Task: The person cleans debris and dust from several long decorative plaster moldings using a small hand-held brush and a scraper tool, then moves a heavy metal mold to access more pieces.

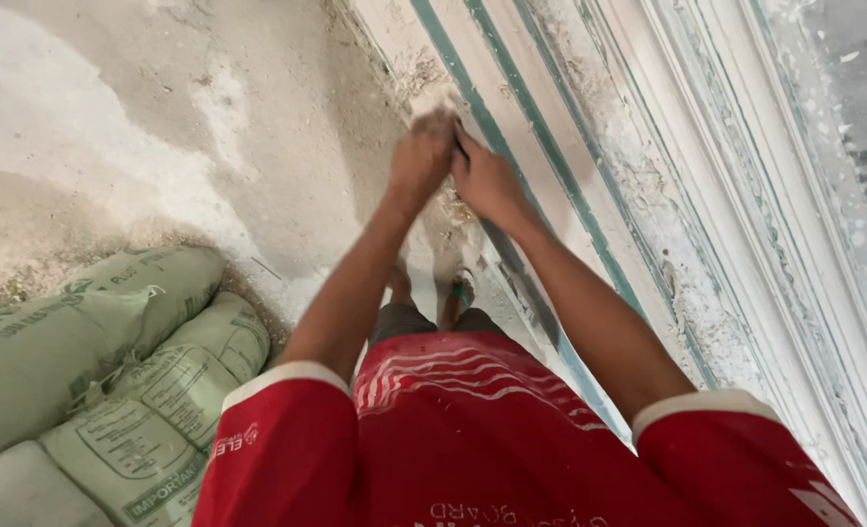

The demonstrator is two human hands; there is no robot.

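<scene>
Green sacks (111, 371) lie stacked at the floor's (111, 117) lower left corner. The left hand (420, 156) is curled narrow, blurred, pressed against the right hand (487, 181). The right hand grips a thin dark tool (461, 148), barely visible, set against the white-and-green moulding (590, 146) that runs along the floor's right edge.

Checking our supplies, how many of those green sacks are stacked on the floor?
3 show: the top green sack lies at the left edge, the second sack beside the person's left sleeve, and the pale sack in the bottom-left corner. More may lie outside the frame.
</scene>
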